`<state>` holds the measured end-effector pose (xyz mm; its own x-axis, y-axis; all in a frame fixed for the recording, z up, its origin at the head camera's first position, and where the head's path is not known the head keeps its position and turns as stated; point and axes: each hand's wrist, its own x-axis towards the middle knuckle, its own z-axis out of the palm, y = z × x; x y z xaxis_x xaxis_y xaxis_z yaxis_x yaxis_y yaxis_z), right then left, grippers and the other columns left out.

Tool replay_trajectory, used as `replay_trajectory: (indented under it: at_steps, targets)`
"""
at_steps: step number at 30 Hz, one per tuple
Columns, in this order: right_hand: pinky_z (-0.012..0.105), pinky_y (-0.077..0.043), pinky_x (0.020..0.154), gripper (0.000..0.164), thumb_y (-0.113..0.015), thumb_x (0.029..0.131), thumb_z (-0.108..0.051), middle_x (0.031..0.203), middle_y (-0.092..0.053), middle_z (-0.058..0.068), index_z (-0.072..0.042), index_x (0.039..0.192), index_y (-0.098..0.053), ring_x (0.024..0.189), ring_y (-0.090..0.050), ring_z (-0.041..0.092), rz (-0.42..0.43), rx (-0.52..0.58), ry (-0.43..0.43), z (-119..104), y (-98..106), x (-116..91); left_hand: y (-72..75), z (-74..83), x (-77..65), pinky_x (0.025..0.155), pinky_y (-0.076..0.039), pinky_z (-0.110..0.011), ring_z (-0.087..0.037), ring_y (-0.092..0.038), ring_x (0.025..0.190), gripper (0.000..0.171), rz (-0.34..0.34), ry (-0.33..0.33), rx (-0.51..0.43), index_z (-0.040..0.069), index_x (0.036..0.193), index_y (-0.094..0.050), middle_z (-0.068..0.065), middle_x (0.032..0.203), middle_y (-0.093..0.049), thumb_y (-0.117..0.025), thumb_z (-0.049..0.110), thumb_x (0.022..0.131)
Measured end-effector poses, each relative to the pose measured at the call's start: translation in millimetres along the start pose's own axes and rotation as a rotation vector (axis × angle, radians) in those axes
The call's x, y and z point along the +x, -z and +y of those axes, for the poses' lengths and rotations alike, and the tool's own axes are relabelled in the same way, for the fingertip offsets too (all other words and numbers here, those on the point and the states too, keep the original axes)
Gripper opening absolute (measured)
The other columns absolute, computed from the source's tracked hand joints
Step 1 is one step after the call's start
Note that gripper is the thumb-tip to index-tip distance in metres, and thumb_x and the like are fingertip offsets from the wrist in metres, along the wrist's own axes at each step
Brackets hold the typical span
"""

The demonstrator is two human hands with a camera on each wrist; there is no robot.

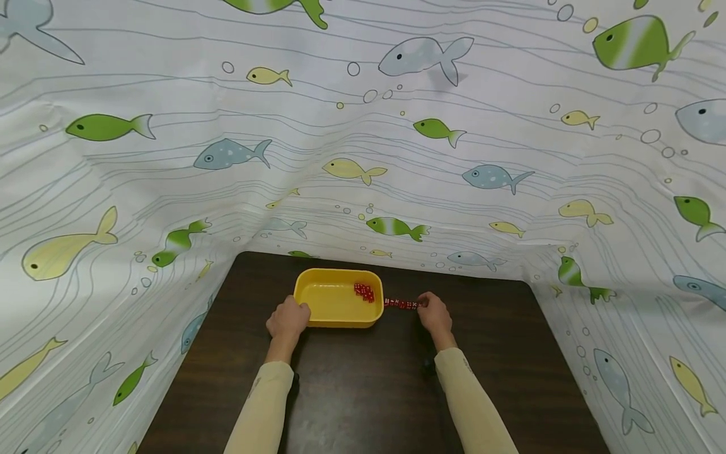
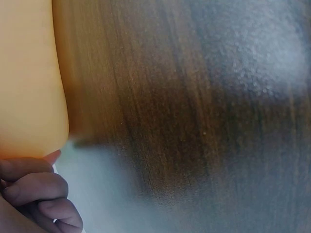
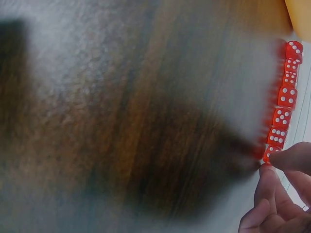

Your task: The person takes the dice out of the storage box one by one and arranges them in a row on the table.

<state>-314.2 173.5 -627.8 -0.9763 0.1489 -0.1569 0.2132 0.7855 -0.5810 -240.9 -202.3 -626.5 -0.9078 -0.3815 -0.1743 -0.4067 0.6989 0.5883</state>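
Note:
A yellow plastic tray [image 1: 340, 324] sits on the table, and several red dice [image 1: 365, 292] with white pips lie in its right part. My left hand [image 1: 288, 316] grips the tray's front left corner, the thumb over the rim; in the left wrist view, curled fingers [image 2: 39, 187] show beside the yellow wall. From the tray's right side a straight row of red dice [image 1: 399, 304] runs along the table. At the right end of that row my right hand [image 1: 435, 315] pinches the last die [image 3: 270, 153] between thumb and finger. That die is partly covered by the thumb.
The dark wood-grain table [image 1: 363, 384] extends in front of the tray and to both sides. White sheeting [image 1: 351, 139] printed with fish rises around the table's back and sides.

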Motion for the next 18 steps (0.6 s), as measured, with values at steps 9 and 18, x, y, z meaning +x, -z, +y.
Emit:
replay_trajectory:
  at_steps: [9, 18]
  targets:
    - [0.053, -0.049, 0.083, 0.035, -0.063, 0.104, -0.017, 0.121, -0.067, 0.014, -0.010, 0.139, -0.063, 0.093, -0.063, 0.031, 0.006, 0.006, 0.010, 1.8, 0.1, -1.9, -0.8, 1.1, -1.4, 0.065, -0.046, -0.048, -0.033, -0.059, 0.067, 0.039, 0.000, 0.012, -0.005, -0.002, 0.116, -0.061, -0.015, 0.081, -0.060, -0.043, 0.030, 0.102]
    - [0.053, -0.051, 0.084, 0.042, -0.065, 0.103, -0.015, 0.126, -0.067, 0.017, -0.009, 0.144, -0.058, 0.096, -0.064, 0.033, -0.031, 0.014, 0.027, 5.3, 3.9, -3.6, -1.8, 0.1, -1.0, 0.067, -0.046, -0.048, -0.033, -0.059, 0.068, 0.038, 0.012, 0.015, -0.005, -0.002, 0.115, -0.061, -0.015, 0.082, -0.060, -0.044, 0.030, 0.102]
